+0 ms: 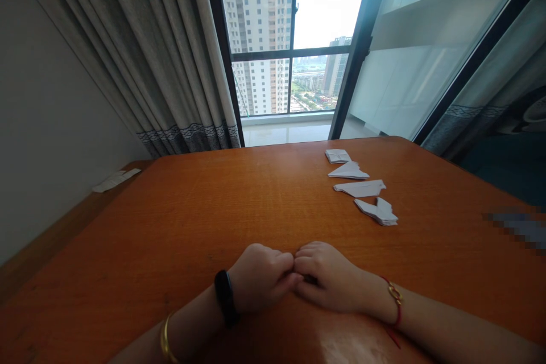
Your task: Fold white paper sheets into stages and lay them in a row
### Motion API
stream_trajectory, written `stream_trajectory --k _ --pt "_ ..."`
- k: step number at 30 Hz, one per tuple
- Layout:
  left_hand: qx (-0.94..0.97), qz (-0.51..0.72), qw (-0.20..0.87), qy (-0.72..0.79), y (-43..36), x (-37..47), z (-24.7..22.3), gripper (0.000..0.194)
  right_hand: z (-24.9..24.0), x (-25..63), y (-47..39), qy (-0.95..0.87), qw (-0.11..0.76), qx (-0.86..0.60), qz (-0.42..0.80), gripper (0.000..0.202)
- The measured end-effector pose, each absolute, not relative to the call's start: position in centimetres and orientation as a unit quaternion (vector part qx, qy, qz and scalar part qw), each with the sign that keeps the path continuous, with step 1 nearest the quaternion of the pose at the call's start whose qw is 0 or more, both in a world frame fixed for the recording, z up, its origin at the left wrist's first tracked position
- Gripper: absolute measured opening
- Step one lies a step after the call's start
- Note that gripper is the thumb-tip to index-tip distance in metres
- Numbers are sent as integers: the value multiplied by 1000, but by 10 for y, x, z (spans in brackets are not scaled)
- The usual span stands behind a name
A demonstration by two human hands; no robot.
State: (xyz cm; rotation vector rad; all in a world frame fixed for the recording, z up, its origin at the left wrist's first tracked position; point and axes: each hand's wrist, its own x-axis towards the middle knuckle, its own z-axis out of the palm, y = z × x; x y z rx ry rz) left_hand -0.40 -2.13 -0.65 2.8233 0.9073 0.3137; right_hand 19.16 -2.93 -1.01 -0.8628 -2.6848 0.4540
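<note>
As my hands meet near the close side of the bench (239,199), the fingers of my left hand (264,276) are curled in and its thumb reaches against my right hand (328,276). My right hand is loosely clenched, its fingertips touching the left; whether anything is tucked inside either one, I cannot tell. Beyond my right hand, four folded white papers lie in a column running away from me. Nearest is the forked paper (377,212), then the long paper (360,188), the triangular paper (348,170) and, farthest, the square paper (337,156). I wear a black band (226,297) and a gold bangle (166,338) on my left arm, and a red cord (398,310) on my right wrist. Past the bench stand a grey curtain (170,57) and a window (292,51).
</note>
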Motion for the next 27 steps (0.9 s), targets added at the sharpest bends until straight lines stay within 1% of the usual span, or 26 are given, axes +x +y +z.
stream_trajectory --k 4,17,27 --pt "943 104 76 305 -21 -4 -7 29 -10 193 -30 -929 141 -300 163 15" --pt "943 103 82 305 -22 -3 -4 26 -10 192 -29 -930 138 -299 161 15" --pt "944 104 74 303 -23 -4 -4 28 -9 192 -29 -930 138 -298 165 15"
